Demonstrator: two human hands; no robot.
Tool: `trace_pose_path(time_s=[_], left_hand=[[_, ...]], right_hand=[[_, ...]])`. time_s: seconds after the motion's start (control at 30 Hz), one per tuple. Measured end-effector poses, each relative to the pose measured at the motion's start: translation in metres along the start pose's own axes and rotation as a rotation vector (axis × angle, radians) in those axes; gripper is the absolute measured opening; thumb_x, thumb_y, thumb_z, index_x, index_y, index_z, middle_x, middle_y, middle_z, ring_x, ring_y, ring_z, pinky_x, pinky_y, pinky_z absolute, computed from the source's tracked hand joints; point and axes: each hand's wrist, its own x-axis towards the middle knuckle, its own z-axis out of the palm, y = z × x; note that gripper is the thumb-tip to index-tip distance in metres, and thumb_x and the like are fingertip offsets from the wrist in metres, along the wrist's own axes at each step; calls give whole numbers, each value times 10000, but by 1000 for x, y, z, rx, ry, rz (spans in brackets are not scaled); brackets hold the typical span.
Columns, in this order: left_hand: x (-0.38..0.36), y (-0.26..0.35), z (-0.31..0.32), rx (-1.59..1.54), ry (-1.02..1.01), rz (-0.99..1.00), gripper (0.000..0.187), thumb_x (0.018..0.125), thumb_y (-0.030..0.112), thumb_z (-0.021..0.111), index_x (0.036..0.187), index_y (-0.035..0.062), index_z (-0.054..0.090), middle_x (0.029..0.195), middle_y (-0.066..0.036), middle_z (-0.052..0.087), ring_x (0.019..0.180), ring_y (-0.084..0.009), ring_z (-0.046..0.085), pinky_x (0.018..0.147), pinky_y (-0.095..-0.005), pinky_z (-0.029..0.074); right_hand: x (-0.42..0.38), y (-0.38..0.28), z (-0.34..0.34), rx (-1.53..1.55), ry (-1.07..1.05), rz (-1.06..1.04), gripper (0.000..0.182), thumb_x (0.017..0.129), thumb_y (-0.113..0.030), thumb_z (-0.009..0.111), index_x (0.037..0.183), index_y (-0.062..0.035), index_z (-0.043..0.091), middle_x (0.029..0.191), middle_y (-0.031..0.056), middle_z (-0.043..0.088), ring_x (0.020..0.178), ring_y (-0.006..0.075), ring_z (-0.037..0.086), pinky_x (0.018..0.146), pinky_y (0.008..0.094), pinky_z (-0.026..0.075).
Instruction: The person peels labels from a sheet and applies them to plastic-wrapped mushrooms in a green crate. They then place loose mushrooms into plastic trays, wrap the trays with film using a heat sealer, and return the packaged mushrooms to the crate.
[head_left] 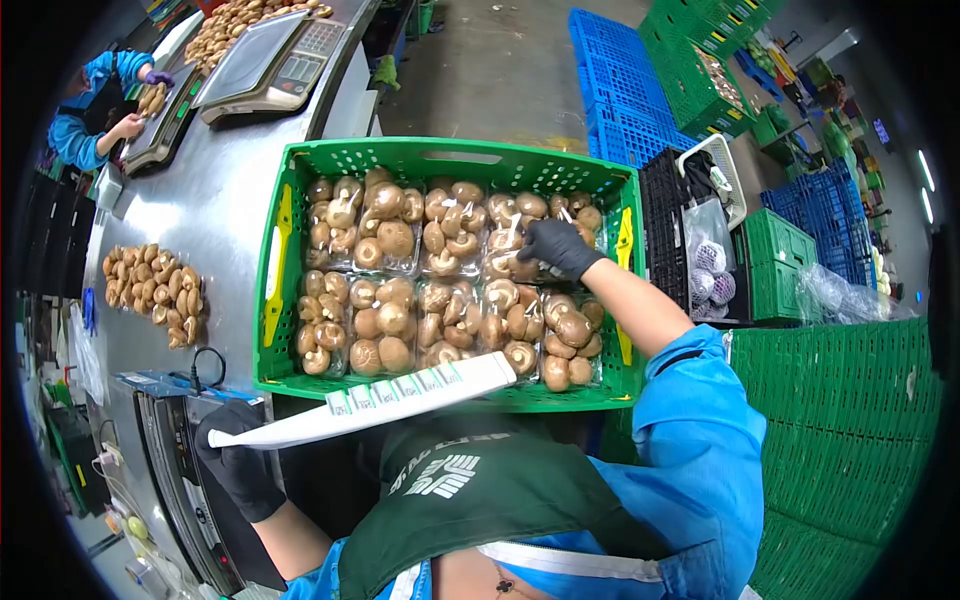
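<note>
My left hand, in a black glove, is closed on one end of a white label sheet. Several small printed labels run along the sheet, which slants across the front rim of a green plastic crate. Two rows of clear-wrapped mushroom packs fill the crate. My right hand, also black-gloved, reaches into the back row at the right. Its fingers are bent together and their tips touch the top of a pack; whatever lies under them is hidden.
Loose mushrooms lie on the steel table at left, with a weighing scale behind. Another person handles mushrooms at a second scale. Right of the crate stand a black crate, blue pallets and stacked green crates.
</note>
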Motion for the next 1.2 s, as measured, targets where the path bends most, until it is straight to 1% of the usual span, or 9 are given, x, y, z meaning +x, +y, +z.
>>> trace_pose_path(time_s=[0.1,0.2,0.3,0.67,0.8,0.83,0.97,1.1,1.2], left_hand=[[-11,5,-10,31,79,-31,323,737,288,681,626,61,479,564,-7,428,529,-133,402,501,-266,284],[-17,7,-16,29,106,-10,319,741,283,677,625,64,477,567,-10,434,526,-133,402,495,-264,280],[-25,1,-27,-14,105,-4,311,734,278,684,629,68,480,567,-11,439,523,-137,404,493,-265,282],[-58,16,-34,90,228,26,300,749,280,664,643,72,475,565,-19,450,517,-150,410,498,-285,290],[-68,18,-41,125,275,37,318,754,297,659,626,76,470,556,-24,448,504,-151,405,492,-289,287],[-72,17,-43,124,289,33,318,754,297,659,626,76,470,556,-24,448,504,-151,405,492,-289,287],[-76,16,-43,39,245,8,282,773,290,623,684,76,462,601,-15,432,565,-141,382,539,-287,285],[-68,26,-27,35,252,8,289,775,291,621,672,81,450,594,-16,425,564,-143,380,539,-284,288],[-76,30,-35,73,304,-9,301,771,294,625,654,85,441,586,-15,419,554,-141,376,535,-283,287]], right_hand=[[11,22,-15,-48,85,46,448,616,-404,728,837,-42,582,816,175,618,740,317,602,658,388,471],[31,13,-24,397,146,47,451,686,-463,677,805,-36,593,782,136,631,699,259,616,632,363,472],[45,-36,-6,808,-231,-91,406,746,-402,653,898,-33,576,796,113,582,749,194,555,670,325,450],[78,-96,38,86,-39,-667,450,690,-52,601,1111,-120,458,867,164,569,757,299,581,673,362,469],[77,-88,5,222,-1,-423,461,687,-79,635,1112,-113,461,959,173,574,860,319,578,722,384,468],[78,-87,-3,255,254,-572,461,678,-128,686,1088,-107,478,931,158,582,825,298,584,702,367,472],[79,-123,-2,557,-81,-522,406,728,-202,680,1075,-100,497,869,126,579,763,229,568,702,344,463],[118,-149,53,192,96,-864,483,694,-177,673,1117,-73,464,912,174,579,856,292,580,714,366,472],[108,-170,9,-94,63,-529,825,581,-286,761,1246,-74,321,995,188,548,881,315,575,729,384,476]])
